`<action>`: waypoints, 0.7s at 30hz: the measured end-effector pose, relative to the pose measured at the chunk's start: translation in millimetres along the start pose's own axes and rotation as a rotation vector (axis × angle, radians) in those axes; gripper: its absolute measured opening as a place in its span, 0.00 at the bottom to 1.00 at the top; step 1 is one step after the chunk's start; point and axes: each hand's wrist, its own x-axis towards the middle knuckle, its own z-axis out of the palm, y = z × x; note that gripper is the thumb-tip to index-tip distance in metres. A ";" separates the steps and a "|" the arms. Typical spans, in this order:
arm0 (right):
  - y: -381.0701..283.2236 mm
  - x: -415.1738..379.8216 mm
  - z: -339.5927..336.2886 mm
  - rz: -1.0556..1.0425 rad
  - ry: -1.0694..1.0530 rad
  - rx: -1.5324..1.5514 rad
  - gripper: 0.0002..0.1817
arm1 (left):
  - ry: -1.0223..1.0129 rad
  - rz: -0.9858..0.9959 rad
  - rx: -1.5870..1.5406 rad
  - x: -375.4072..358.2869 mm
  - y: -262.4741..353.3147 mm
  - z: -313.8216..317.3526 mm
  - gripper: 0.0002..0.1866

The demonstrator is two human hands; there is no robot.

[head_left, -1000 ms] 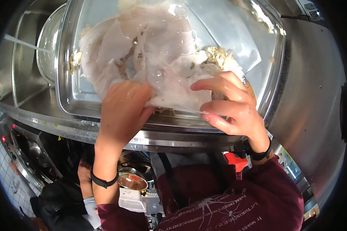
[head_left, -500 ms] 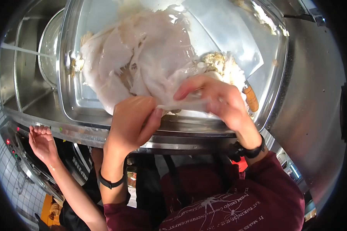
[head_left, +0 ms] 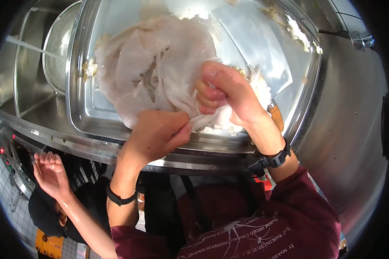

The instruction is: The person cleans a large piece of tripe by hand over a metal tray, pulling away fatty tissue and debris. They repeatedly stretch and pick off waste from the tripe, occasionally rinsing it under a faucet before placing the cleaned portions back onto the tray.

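Observation:
A large, pale, wet sheet of tissue [head_left: 173, 52] lies bunched and folded in a metal tray [head_left: 78, 123]; its exact kind I cannot make out. At the near edge, my left hand [head_left: 160, 134] is closed, thumb against fingers, pinching the tissue's rim. My right hand [head_left: 218, 88] is curled into a fist on the tissue's right side, with part of the pale sheet gathered at its fingers. What lies inside the fist is mostly hidden. Close to my right wrist is a wooden handle [head_left: 276, 116], beside whitish, fatty-looking scraps [head_left: 260, 88].
A flat, shiny sheet-like piece [head_left: 259, 43] lies in the tray's right part. More white scraps [head_left: 297, 32] cling to the far right rim. Left of the tray, a round bowl [head_left: 55, 56] stands in a metal basin. Another person's wet hand [head_left: 52, 175] is raised at lower left.
My right hand has moved up and left and its fingers have curled into a fist. My left hand has shifted slightly right, still closed on the tissue's edge. The other person's cap has come into view.

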 end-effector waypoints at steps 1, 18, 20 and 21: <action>-0.7 -0.7 -1.2 -0.018 0.042 0.018 0.16 | 0.000 0.012 -0.004 0.4 -0.1 0.9 0.10; 3.0 -12.4 -29.3 -0.345 0.168 0.514 0.16 | 0.116 0.040 -0.039 -4.9 2.6 4.0 0.14; 1.9 -13.8 -30.7 -0.351 0.175 0.508 0.17 | 0.114 0.033 -0.028 -6.0 2.6 5.4 0.14; 1.1 -14.8 -31.2 -0.366 0.206 0.508 0.17 | 0.104 0.039 -0.023 -6.3 2.0 6.1 0.14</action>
